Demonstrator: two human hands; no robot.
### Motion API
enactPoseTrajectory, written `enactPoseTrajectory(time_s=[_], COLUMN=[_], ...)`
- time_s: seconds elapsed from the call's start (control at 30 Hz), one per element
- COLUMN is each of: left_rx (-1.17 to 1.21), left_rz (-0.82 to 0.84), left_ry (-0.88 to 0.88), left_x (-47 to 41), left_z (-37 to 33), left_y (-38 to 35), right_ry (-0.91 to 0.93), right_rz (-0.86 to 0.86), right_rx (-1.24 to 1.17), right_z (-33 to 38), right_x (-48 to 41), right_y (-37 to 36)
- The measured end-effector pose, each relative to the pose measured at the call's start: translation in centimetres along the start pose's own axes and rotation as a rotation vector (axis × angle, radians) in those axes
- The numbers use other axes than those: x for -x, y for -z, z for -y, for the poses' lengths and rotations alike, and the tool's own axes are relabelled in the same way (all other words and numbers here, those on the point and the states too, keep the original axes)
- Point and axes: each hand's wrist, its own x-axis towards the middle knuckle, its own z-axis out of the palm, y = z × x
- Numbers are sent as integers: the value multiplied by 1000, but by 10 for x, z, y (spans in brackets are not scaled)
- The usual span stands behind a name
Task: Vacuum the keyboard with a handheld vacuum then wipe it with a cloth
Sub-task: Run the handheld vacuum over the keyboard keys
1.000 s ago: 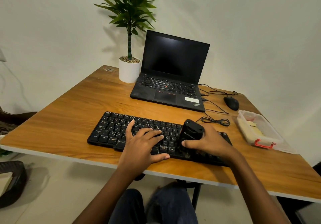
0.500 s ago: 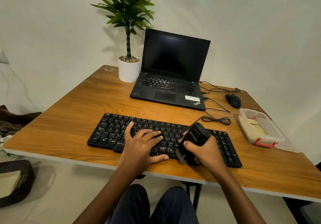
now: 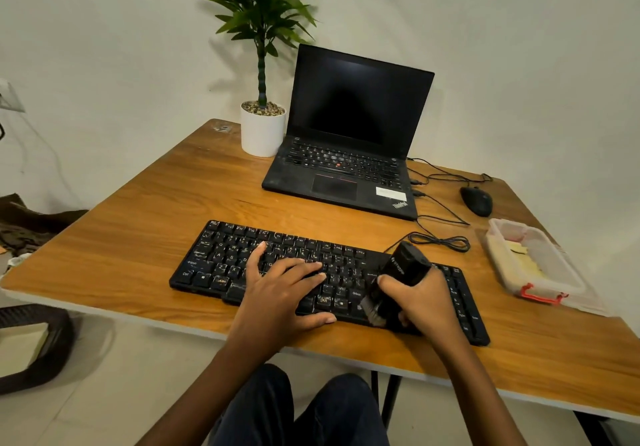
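A black keyboard [image 3: 221, 258] lies across the front of the wooden table [image 3: 138, 224]. My left hand [image 3: 280, 293] rests flat on its middle keys with fingers spread and straight. My right hand [image 3: 426, 303] grips a small black handheld vacuum [image 3: 403, 269], tilted with its brush nozzle down on the keys at the keyboard's right part, near the front edge. A yellowish cloth [image 3: 523, 258] lies inside a clear plastic box [image 3: 554, 289] with red clips at the right.
An open black laptop [image 3: 349, 154] stands behind the keyboard, with a white potted plant [image 3: 262, 130] to its left. A black mouse [image 3: 477, 201] and coiled cables [image 3: 440, 239] lie at the back right. A dark basket [image 3: 34, 348] sits on the floor at left.
My right hand has tipped the vacuum from upright to slanted, nozzle toward the keyboard's front edge, and the right end of the keyboard is uncovered. My left hand stays on the keys.
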Motion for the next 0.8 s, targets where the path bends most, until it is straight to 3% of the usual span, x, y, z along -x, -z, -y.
enactPoseTrajectory(time_s=[0.1,0.27,0.43,0.63,0.8], left_rx=[7,15,23,27,31], left_rz=[2,-23,-31,-14,2], left_ry=[3,-3,-13,-5,0], left_x=[0,1,1,1,-3], left_z=[0,1,2,2,2], left_y=[-1,-3,-4,-4,-3], right_ry=[8,-33,-14,-22,48], right_rz=[-53,84,-51,49,-49], right_rx=[-23,35,30,67,80], right_z=[3,5,7,7,13], right_x=[-5,-9,-33,-26,-40], right_y=[-5,6,-2,-1,-12])
